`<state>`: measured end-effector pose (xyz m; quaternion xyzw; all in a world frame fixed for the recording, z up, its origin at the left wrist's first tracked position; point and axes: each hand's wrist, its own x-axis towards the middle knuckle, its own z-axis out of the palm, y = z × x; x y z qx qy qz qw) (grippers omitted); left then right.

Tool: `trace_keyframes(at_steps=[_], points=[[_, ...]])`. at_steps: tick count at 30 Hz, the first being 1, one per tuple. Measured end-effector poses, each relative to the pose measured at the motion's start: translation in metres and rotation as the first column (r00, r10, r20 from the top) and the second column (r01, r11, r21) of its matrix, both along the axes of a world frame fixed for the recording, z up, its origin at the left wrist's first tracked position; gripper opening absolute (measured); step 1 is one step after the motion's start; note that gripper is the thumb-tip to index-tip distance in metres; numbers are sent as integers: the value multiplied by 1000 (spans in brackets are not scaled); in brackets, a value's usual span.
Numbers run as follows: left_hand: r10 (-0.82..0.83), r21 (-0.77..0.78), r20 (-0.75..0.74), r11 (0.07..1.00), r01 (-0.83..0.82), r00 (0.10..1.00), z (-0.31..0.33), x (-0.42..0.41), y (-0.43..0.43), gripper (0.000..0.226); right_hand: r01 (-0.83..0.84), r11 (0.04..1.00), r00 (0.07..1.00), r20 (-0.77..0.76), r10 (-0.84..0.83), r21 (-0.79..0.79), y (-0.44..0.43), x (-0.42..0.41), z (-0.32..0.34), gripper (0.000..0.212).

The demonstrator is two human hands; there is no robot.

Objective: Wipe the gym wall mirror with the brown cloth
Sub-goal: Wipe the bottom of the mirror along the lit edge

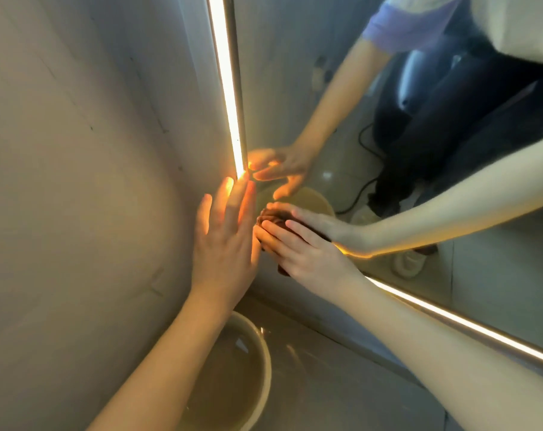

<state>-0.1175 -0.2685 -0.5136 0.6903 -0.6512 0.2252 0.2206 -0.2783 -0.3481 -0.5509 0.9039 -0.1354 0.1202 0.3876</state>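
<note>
Pale wall (77, 150), far left. Left hand (223, 244): fingers straight and released, laid flat at the mirror's lit corner, holding nothing. Bucket (264, 362) of water: below the hands. Light strip (225, 82): runs along the mirror's edge. Brown cloth (264, 221): bunched against the glass, low in the corner. Right hand (304, 256): fingers extended, pressing the cloth. Mirror (295, 88): reflects the person's arms and legs.

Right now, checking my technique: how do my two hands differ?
The left hand holds nothing, by the beige wall; the right hand presses the crumpled brown cloth on the wall mirror. The left glows orange beside the light strip; the right barely. Both keep fingers straight.
</note>
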Motion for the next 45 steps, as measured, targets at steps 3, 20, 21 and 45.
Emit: trace_keyframes(at_steps=[3,20,21,45], points=[[-122,25,36,992,121,992,0,-9,2,68,41,999,999,6,-41,-5,3,-21,7,47],[-73,118,20,991,70,997,-1,-11,1,84,90,994,987,136,-81,-57,14,-91,18,45],[-70,116,11,991,69,997,-1,-12,1,86,71,997,991,115,-69,-13,11,-86,15,46],[-122,185,41,976,112,992,-9,-34,11,91,55,994,988,-139,-67,-90,15,-85,7,64]])
